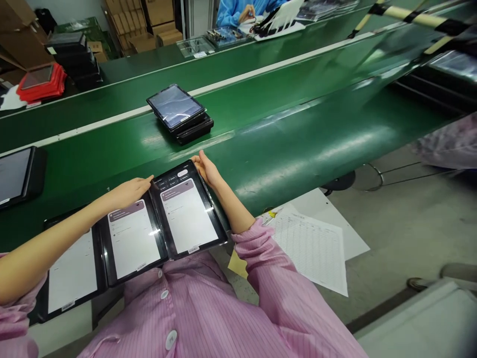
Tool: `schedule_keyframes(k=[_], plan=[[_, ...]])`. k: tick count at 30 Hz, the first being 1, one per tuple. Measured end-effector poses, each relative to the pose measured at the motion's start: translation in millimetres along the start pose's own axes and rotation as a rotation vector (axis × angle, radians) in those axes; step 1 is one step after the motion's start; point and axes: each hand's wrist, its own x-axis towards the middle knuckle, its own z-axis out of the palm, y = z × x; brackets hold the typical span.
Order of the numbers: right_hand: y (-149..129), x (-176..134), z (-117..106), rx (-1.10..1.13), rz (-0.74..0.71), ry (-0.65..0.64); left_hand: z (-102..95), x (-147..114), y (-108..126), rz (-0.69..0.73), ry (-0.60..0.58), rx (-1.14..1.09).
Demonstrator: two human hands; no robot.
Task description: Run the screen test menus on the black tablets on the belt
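Note:
Three black-framed tablets lie side by side in front of me with lit white screens. My right hand (206,170) is closed on the upper right corner of the right tablet (192,219), whose top shows a dark settings panel. My left hand (128,193) reaches over the middle tablet (134,243). Its fingers are stretched out together, with the tips at the right tablet's upper left corner. Partly hidden under my left forearm is the left tablet (72,276).
On the green conveyor (268,134) sits a small stack of tablets (177,107); another tablet (15,174) is at the left. Printed sheets (309,246) lie to my right. Across the line, a person in a blue sleeve (227,14) works. A striped bar (413,16) crosses the upper right.

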Motion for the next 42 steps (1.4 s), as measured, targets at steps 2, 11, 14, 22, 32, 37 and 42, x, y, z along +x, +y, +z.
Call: schedule_keyframes(k=[2,11,14,22,32,37,42], plan=[[4,0,0,-0.118,-0.053,0.044,-8.6,0,-14,0.052,-0.022,-0.077],[23,2,-4,-0.452,-0.159,0.04,-18.0,-18,-40,0.217,-0.033,-0.19],[24,2,-8,-0.378,-0.124,0.031,-29.1,-46,-75,0.051,0.015,-0.183],[32,13,-14,-0.417,-0.114,0.017,-16.8,-117,-160,-0.237,-0.028,-0.163],[6,-140,22,-1.307,-0.322,0.004,58.3,-231,-120,-0.166,0.653,-0.026],[26,-217,102,-1.632,-0.426,-0.217,130.0,-279,-119,-0.032,0.63,0.07],[32,-152,132,-1.622,-0.385,-0.212,103.0,-228,-122,-0.118,0.517,0.034]])
